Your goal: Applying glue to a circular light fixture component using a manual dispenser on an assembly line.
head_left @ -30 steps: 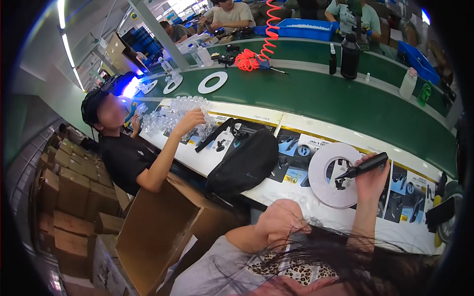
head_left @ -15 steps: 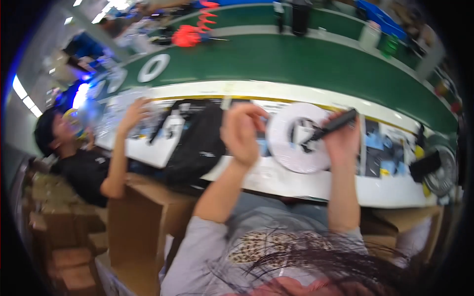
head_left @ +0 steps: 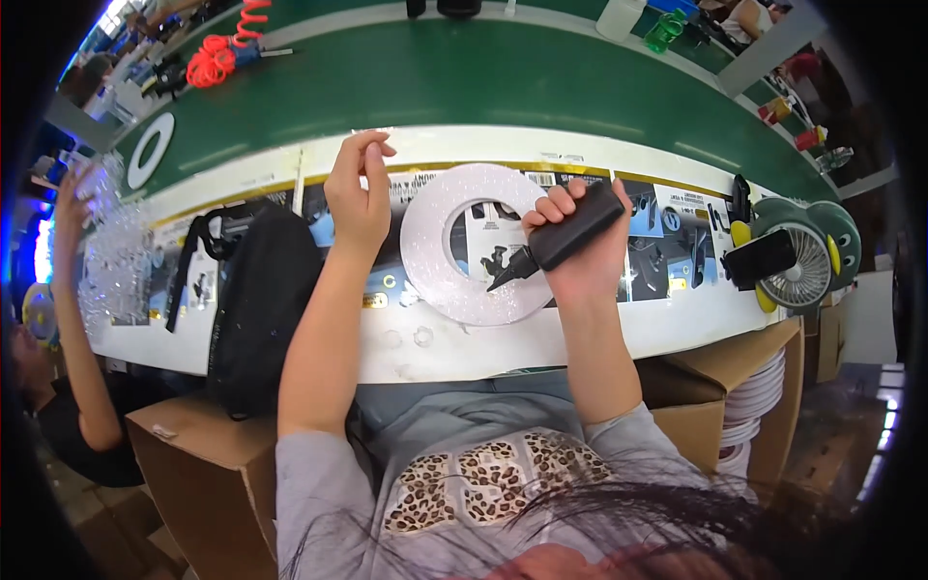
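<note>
My right hand (head_left: 585, 232) is wrapped round a black squeeze bottle (head_left: 580, 230) with a pointed nozzle. The bottle is tilted, its tip pointing down and left over a flat white ring (head_left: 425, 237) with a speckled surface. This ring lies on printed packaging sheets (head_left: 648, 275) on the white work surface (head_left: 464, 358). Left of the ring, my left hand (head_left: 360, 193) is raised with its fingers loosely bent; I see nothing in it. Beside my left forearm lies a black fabric bag (head_left: 263, 300), draped over the table's front edge.
Another white ring (head_left: 152, 150) rests at the green mat's (head_left: 387, 82) left. A small fan (head_left: 797, 261) with a black rectangular object stands right. Cardboard boxes (head_left: 208, 483) flank me; the right one holds several white rings (head_left: 752, 406). A co-worker's arm (head_left: 82, 319) reaches over clear plastic (head_left: 111, 251).
The view has swung right, so the table things appear further left. My right hand still grips the bottle, whose nozzle now points over the ring. My left hand stays beside the ring.
</note>
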Demonstrator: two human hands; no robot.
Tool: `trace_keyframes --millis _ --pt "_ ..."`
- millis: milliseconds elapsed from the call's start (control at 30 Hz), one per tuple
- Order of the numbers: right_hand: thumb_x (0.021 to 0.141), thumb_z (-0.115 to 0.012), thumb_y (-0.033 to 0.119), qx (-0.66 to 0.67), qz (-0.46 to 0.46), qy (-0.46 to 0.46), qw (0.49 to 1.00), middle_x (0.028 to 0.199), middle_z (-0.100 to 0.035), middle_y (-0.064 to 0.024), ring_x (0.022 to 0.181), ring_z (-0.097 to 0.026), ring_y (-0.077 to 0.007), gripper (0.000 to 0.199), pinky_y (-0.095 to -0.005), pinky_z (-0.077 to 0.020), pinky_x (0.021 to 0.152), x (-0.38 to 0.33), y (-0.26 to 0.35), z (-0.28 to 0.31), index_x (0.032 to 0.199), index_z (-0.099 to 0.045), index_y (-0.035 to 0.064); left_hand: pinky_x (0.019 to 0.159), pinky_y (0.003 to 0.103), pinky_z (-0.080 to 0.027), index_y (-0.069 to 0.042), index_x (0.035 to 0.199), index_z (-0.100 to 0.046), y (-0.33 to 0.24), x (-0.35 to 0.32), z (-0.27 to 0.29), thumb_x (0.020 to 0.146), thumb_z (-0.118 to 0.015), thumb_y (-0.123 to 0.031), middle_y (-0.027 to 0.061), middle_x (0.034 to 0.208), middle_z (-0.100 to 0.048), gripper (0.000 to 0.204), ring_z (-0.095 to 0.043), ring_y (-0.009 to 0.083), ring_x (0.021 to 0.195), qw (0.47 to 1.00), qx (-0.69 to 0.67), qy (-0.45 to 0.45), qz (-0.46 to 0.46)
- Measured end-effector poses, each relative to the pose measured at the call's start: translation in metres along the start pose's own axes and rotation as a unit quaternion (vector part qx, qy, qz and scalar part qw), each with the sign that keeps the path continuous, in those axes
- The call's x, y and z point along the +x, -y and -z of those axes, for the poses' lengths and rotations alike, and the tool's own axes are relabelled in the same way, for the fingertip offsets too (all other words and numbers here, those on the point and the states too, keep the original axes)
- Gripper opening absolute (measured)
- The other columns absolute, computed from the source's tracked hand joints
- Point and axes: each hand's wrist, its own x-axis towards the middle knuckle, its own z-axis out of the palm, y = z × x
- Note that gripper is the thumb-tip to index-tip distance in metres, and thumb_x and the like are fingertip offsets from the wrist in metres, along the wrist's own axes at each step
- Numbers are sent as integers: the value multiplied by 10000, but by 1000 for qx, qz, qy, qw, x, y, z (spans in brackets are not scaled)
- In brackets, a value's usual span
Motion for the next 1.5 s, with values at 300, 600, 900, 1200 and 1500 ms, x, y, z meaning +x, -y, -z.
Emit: trace_keyframes --millis 300,600,900,1200,1500 --pt "945 -277 478 -124 -7 224 967 531 -393 -13 512 -366 -137 487 -273 -301 578 -11 -18 -4 659 -392 101 529 228 -426 -18 964 -600 10 0 -6 923 -506 -80 60 734 -628 119 -559 110 577 1000 11 24 3" --pt "920 -249 524 -223 5 332 917 550 -486 -53 554 -403 -147 565 -258 -325 560 -24 -29 3 653 -463 74 488 231 -415 -31 961 -597 14 -2 -12 919 -516 -94 36 687 -617 111 -538 102 512 1000 10 29 8" --pt "915 -266 526 -256 -1 335 907 562 -499 -53 548 -395 -148 568 -278 -308 562 -30 -28 0 650 -467 66 486 240 -424 -43 949 -598 17 -1 -13 918 -524 -113 30 650 -605 107 -546 114 501 1000 17 24 -8" --pt "925 -245 513 -300 27 314 900 499 -494 -14 458 -447 -125 543 -275 -323 546 -30 -34 -2 639 -462 105 498 234 -414 -45 959 -598 18 -2 -12 929 -503 -115 34 652 -595 122 -529 105 515 999 30 34 -5" --pt "922 -276 545 -261 8 331 907 562 -503 -55 527 -392 -139 587 -284 -308 558 -30 -33 2 656 -479 63 463 274 -400 -68 937 -601 22 -3 -13 909 -534 -121 37 573 -544 90 -520 140 467 999 39 12 -26"
